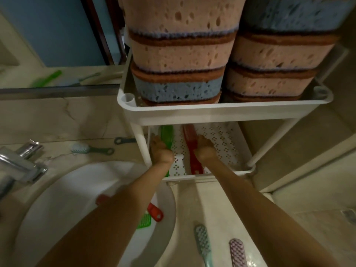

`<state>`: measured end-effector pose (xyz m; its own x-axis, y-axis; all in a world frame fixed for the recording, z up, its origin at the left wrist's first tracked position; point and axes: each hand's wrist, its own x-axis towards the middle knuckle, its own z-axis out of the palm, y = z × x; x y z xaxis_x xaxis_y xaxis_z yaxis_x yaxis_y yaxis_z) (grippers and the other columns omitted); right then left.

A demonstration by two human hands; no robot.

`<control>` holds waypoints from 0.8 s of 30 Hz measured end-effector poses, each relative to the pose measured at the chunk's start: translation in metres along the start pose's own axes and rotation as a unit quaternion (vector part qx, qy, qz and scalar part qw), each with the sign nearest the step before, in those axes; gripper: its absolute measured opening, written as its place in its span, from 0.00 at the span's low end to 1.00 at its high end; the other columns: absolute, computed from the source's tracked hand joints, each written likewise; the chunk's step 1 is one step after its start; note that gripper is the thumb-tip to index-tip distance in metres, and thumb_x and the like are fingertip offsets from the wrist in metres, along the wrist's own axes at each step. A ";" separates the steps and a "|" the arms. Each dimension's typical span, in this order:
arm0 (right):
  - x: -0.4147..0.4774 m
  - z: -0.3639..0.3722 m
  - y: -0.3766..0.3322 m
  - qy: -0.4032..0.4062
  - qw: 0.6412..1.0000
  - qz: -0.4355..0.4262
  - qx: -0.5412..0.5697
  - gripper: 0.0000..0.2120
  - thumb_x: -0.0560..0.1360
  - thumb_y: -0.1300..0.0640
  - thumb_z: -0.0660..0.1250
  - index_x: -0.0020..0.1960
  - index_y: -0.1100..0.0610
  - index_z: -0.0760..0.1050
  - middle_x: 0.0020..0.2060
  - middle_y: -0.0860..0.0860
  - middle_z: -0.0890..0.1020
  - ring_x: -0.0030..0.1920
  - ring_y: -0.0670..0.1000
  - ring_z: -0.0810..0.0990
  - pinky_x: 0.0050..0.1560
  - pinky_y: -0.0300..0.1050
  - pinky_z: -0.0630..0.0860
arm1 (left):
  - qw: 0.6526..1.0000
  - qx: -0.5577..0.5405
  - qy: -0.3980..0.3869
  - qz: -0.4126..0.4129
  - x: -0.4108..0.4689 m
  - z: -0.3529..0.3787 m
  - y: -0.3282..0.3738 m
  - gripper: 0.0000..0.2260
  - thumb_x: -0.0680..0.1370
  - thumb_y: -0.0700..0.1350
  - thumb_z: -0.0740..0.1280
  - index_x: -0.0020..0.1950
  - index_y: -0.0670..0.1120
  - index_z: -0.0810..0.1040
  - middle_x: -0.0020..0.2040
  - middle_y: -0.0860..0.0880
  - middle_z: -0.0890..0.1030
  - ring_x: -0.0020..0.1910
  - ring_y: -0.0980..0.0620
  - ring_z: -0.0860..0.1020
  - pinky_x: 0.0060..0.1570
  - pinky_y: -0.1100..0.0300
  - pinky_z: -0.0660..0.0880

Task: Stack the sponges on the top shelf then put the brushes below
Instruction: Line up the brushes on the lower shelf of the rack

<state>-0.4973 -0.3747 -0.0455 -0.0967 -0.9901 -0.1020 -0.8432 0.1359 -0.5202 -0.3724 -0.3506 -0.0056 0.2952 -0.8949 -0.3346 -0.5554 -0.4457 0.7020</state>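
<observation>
The left hand [161, 152] is curled shut around the green brush [167, 136]. The right hand [205, 149] is curled shut around the red brush [189, 143]. Both hands are inside the lower shelf [221, 143] of the white rack, just under the top shelf [221, 110]. The green brush lies near the left edge of the lower shelf. Its far end sticks out past the left hand's fingers, and a small bit shows below the wrist at the front edge. Its long side runs from the front edge to the back edge. The red brush lies near the middle of the lower shelf, on the left side of the right hand. Its wide end points to the back edge and its thin handle end points to the front edge. It leans a little to one side. The two brushes lie almost side by side and do not touch. On the top shelf the sponges [179, 54] sit in two tall piles, one at the left and one at the right, close together. On the bench [202, 205] in front of the rack lie a teal brush [202, 245] and a purple brush [238, 253]. A white brush with a dark handle [90, 149] lies on the bench left of the rack. The white sink [57, 189] holds two more brushes, partly hidden by the left arm.
</observation>
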 end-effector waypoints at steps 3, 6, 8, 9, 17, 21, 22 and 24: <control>-0.004 0.008 -0.002 0.046 0.998 -0.039 0.019 0.11 0.70 0.70 0.61 0.50 0.72 0.76 0.36 0.68 0.81 0.34 0.65 0.82 0.32 0.50 0.78 | 0.999 0.027 0.014 -0.020 -0.007 0.001 0.001 0.28 0.78 0.35 0.59 0.76 0.39 0.52 0.75 0.40 0.59 0.73 0.43 0.62 0.71 0.60 0.60; -0.011 0.001 -0.017 -0.016 0.996 -0.072 -0.040 0.13 0.77 0.62 0.57 0.57 0.66 0.74 0.48 0.62 0.81 0.47 0.60 0.82 0.41 0.44 0.74 | 0.998 0.062 0.024 -0.014 -0.015 0.000 0.001 0.24 0.78 0.36 0.60 0.73 0.36 0.59 0.70 0.37 0.66 0.69 0.41 0.67 0.68 0.54 0.66; -0.011 0.006 -0.022 -0.049 0.992 -0.101 -0.057 0.17 0.79 0.57 0.54 0.59 0.67 0.73 0.52 0.63 0.81 0.51 0.61 0.80 0.47 0.45 0.72 | 0.997 0.068 0.018 -0.019 -0.015 -0.002 -0.001 0.22 0.79 0.36 0.59 0.72 0.35 0.60 0.69 0.37 0.68 0.68 0.40 0.68 0.67 0.55 0.67; -0.015 0.005 -0.028 -0.046 0.992 -0.108 -0.055 0.16 0.79 0.59 0.55 0.58 0.68 0.73 0.52 0.63 0.81 0.50 0.61 0.81 0.47 0.46 0.72 | 0.998 0.065 0.014 -0.021 -0.016 -0.002 -0.001 0.21 0.79 0.36 0.58 0.72 0.35 0.61 0.68 0.37 0.68 0.67 0.40 0.69 0.66 0.55 0.67; -0.028 0.003 -0.036 -0.092 0.992 -0.083 -0.013 0.14 0.78 0.64 0.58 0.61 0.67 0.73 0.57 0.63 0.79 0.57 0.62 0.78 0.57 0.50 0.72 | 0.999 0.044 -0.025 -0.015 -0.038 -0.011 0.003 0.14 0.79 0.34 0.55 0.64 0.33 0.70 0.63 0.36 0.74 0.62 0.39 0.74 0.55 0.54 0.71; -0.053 -0.007 -0.036 0.005 0.994 -0.090 0.058 0.09 0.76 0.66 0.59 0.51 0.69 0.76 0.48 0.64 0.82 0.48 0.62 0.81 0.44 0.46 0.73 | 0.998 0.031 -0.043 0.019 -0.063 -0.024 -0.004 0.14 0.78 0.32 0.55 0.63 0.35 0.69 0.61 0.37 0.74 0.62 0.39 0.73 0.59 0.54 0.70; -0.063 -0.006 -0.033 0.039 0.992 -0.104 0.067 0.09 0.75 0.67 0.60 0.50 0.68 0.77 0.47 0.64 0.82 0.46 0.62 0.81 0.42 0.48 0.74 | 0.997 0.025 -0.056 0.042 -0.073 -0.029 -0.010 0.12 0.78 0.33 0.55 0.60 0.36 0.72 0.59 0.36 0.76 0.60 0.39 0.75 0.57 0.55 0.71; -0.092 -0.007 -0.033 0.094 0.984 -0.136 0.070 0.10 0.73 0.67 0.62 0.52 0.65 0.78 0.47 0.63 0.81 0.43 0.62 0.80 0.42 0.50 0.75 | 0.995 0.017 -0.059 0.081 -0.093 -0.043 -0.027 0.11 0.77 0.34 0.56 0.53 0.36 0.77 0.55 0.36 0.79 0.57 0.40 0.77 0.57 0.55 0.72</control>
<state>-0.4641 -0.2885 -0.0129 0.0158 -0.9777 0.2092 -0.7720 -0.1449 -0.6189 -0.3514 -0.2544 0.0331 0.1068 -0.9506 -0.2916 -0.6156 -0.2935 0.7313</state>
